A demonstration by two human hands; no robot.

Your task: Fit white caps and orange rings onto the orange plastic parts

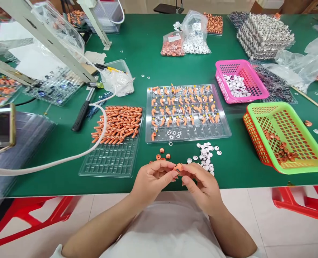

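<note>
A small round orange cap (pixel 178 167) with a dark slot is held at the table's near edge. My left hand (pixel 152 181) pinches it between thumb and index finger. From the other side my right hand (pixel 205 188) has its fingertips on the same cap, its fingers curled and its thumb slightly lower. Just beyond the left hand lie several loose orange caps (pixel 162 150). White round discs (pixel 206 154) are scattered beyond the right hand. Further back, a clear tray (pixel 191 134) holds rows of curved orange pieces with yellow bits, plus some white rings.
Left of centre sits a tray (pixel 107 168) partly filled with orange sticks (pixel 118 122), crossed by a white cable (pixel 105 125). A black-handled hammer (pixel 80 116) lies beside it. At right stand a pink basket (pixel 258 96) of white discs and a green basket (pixel 316 154) of orange caps.
</note>
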